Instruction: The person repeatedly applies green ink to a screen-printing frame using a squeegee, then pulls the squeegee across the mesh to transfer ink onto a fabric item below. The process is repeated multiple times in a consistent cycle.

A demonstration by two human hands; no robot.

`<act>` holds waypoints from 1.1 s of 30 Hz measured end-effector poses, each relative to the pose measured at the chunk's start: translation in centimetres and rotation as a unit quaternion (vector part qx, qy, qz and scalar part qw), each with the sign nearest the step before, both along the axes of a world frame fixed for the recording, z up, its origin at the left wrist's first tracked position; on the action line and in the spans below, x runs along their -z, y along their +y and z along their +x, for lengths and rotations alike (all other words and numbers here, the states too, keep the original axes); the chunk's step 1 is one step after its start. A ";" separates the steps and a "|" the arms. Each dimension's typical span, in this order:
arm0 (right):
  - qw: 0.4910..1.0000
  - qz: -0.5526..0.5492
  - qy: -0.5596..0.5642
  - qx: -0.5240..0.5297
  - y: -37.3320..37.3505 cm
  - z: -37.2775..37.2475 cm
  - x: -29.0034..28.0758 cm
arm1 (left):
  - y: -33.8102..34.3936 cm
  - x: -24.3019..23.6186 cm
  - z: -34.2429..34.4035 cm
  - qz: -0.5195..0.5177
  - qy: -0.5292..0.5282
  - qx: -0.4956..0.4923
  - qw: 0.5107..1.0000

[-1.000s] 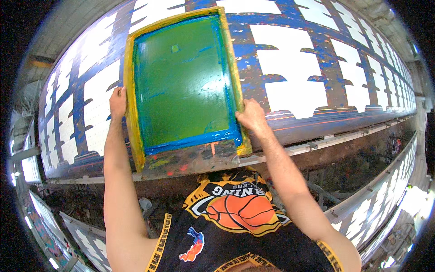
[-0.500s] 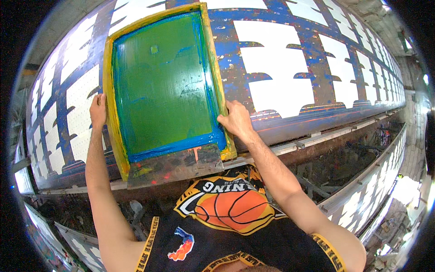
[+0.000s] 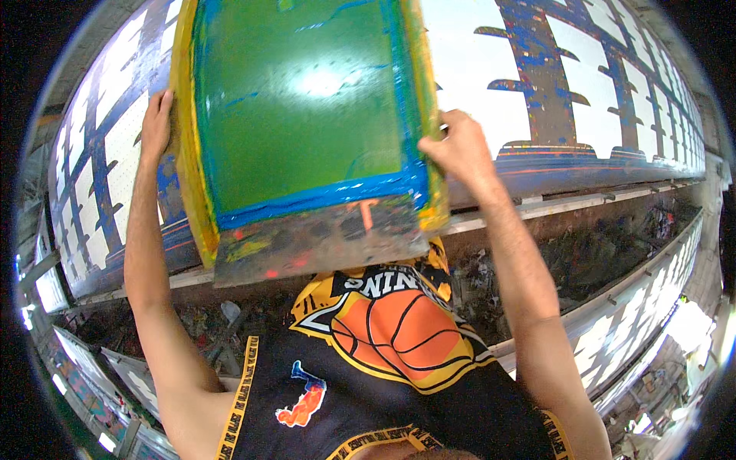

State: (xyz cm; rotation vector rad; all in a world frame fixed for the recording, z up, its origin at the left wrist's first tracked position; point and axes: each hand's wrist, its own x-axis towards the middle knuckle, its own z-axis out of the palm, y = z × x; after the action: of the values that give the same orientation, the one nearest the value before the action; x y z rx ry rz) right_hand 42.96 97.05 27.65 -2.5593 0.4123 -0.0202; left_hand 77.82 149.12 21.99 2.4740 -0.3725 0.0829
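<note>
- Framed screen (image 3: 303,146): a green panel with blue edging inside a yellow rim (image 3: 189,153), held between the two hands over the bench (image 3: 540,73); its far edge runs out of view. I cannot tell whether it touches the surface below.
- At far left, white pieces (image 3: 123,184) lie on the bench near the screen; any wet paint underneath could smear them if the screen slides sideways.
- The left hand (image 3: 156,126) is part-closed, fingers along the rim's outer left side. Its thumb is hidden, so I cannot tell how firm the hold is; a slack one could let that side dip.
- In the middle, a dark, paint-stained flap (image 3: 322,245) juts from the near end, close to the black jersey (image 3: 353,406); leaning in could mark the cloth.
- The right hand (image 3: 462,146) curls about the rim's right side, thumb on top; uneven lifting by the two hands could twist the frame.
- Farther right, a metal rail (image 3: 567,201) follows the bench's near edge; a low corner could knock against it.
</note>
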 end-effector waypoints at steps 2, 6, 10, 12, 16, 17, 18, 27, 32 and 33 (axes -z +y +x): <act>1.000 -0.015 0.014 0.001 -5.9 -1.2 -0.2 | -6.0 -1.2 -1.3 0.020 -0.025 0.006 0.999; 0.994 0.006 0.109 -0.013 -18.1 -2.8 -0.5 | -17.7 -1.1 -3.5 0.031 -0.035 0.007 0.999; 0.993 -0.061 0.099 -0.030 -26.6 -4.9 0.0 | -27.1 0.8 -6.8 0.003 -0.054 -0.006 0.999; 0.993 -0.061 0.101 -0.030 -29.8 -6.3 0.1 | -30.3 1.7 -8.6 0.000 -0.052 -0.016 0.999; 0.986 0.041 0.161 0.004 -33.5 -7.2 1.7 | -33.5 2.6 -10.8 0.011 -0.041 -0.042 0.998; 0.993 0.005 0.121 -0.008 -34.0 -7.5 2.2 | -33.9 2.8 -11.1 0.020 -0.046 -0.049 0.998; 0.997 -0.022 0.067 -0.033 -34.3 -7.7 2.8 | -34.2 3.1 -11.3 0.029 -0.051 -0.057 0.997; 0.994 -0.053 -0.006 -0.091 -35.5 -7.9 4.6 | -34.8 4.6 -11.3 0.068 -0.021 -0.076 0.995; 0.999 0.004 0.010 -0.036 -33.7 -8.3 4.9 | -35.0 4.8 -11.4 0.109 -0.002 -0.091 0.990; 0.999 -0.049 -0.018 0.000 -32.3 -8.9 5.0 | -35.0 4.8 -11.4 0.099 -0.016 -0.073 0.992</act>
State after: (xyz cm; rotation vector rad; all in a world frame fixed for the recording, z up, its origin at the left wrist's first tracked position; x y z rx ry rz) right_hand 34.02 64.78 22.60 -2.6519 0.4080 -0.0884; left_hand 66.43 114.13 17.16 2.6977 -0.2227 0.1523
